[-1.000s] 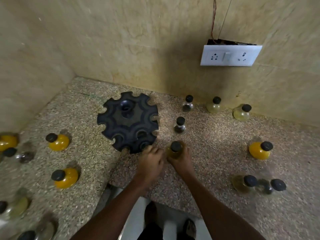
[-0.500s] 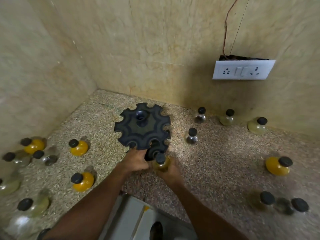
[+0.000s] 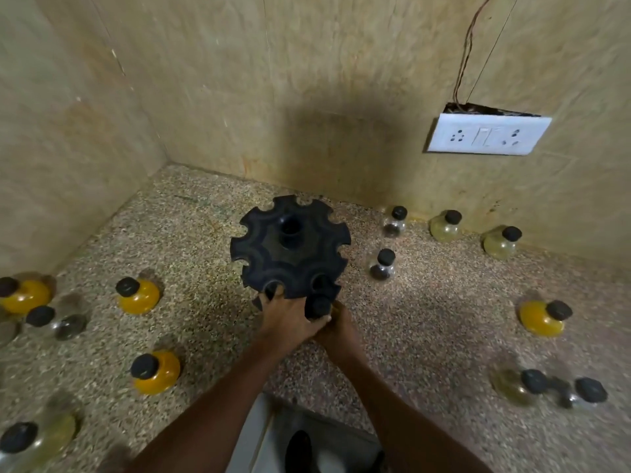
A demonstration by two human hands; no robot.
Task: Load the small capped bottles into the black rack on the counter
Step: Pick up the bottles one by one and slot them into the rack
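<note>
The bottle in hand point(image 3: 319, 307) sits just below centre frame, its black cap showing against the near edge of the black rack point(image 3: 290, 245). I read the cap as lined up with one of the rim notches on the rack's near side, though whether it is seated in the notch I cannot tell; the hands cover the bottle's body. My right hand point(image 3: 336, 327) has its fingers curled round that bottle from below. My left hand point(image 3: 286, 317) lies against it from the left, fingertips touching the rack's near rim at a notch; how firmly it grips I cannot make out.

The rack stands upright on the speckled counter point(image 3: 211, 302), centre frame, a round disc with scalloped notches round the rim and a hollow hub in the middle. The notches I can see hold nothing.

Loose bottles, all black-capped:
- two clear bottles with dark contents point(image 3: 382, 264) just right of the rack (one nearer the wall);
- two pale yellow bottles point(image 3: 444, 227) along the back wall, right of those;
- an orange bottle point(image 3: 541, 319) at mid right, and a blurred pair point(image 3: 546, 387) lower right;
- three orange bottles point(image 3: 138, 295) at left, with further clear and pale ones at the left edge and lower left corner.

A white socket plate point(image 3: 486, 134) is on the wall, upper right, with thin wires running up from it.
</note>
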